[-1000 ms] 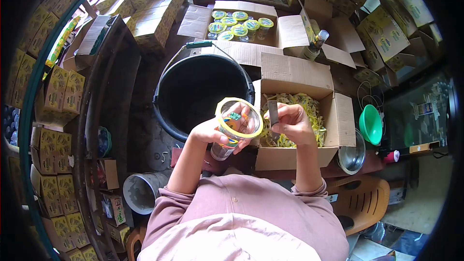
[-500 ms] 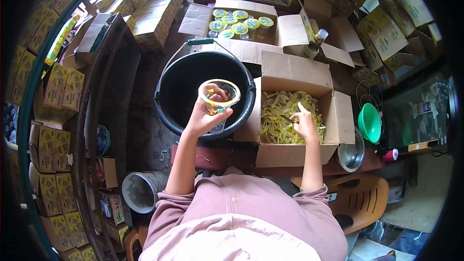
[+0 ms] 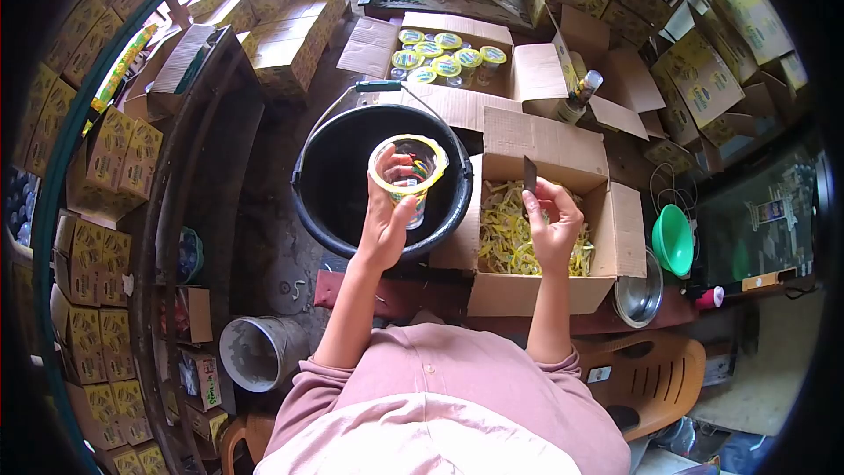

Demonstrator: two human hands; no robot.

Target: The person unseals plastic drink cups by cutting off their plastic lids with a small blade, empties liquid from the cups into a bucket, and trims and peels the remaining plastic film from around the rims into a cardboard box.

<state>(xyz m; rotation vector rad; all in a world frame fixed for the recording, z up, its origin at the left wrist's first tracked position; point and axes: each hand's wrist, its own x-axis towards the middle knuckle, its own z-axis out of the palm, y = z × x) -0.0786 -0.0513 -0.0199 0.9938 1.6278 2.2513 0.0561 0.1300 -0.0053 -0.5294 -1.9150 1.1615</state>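
Observation:
A clear plastic cup with a yellow rim (image 3: 432,178) is gripped in my left hand (image 3: 383,227), its open mouth facing up toward me. It is held over the large black bucket (image 3: 304,211), whose inside is dark. My right hand (image 3: 556,222) pinches a thin dark blade (image 3: 530,174) that points upward. Beneath that hand, a cardboard box (image 3: 536,296) holds a heap of yellow and clear plastic strips (image 3: 503,242).
Several yellow-lidded cups (image 3: 446,64) stand in an open carton behind the bucket. A bottle (image 3: 580,97) is beside it. To the right are a green bowl (image 3: 673,242) and a metal basin (image 3: 639,295). A grey pail (image 3: 255,354) lies tilted at lower left.
My right hand has lifted off the strips, and the blade now points up instead of sideways. The cup in my left hand has tipped a little. The view has shifted slightly.

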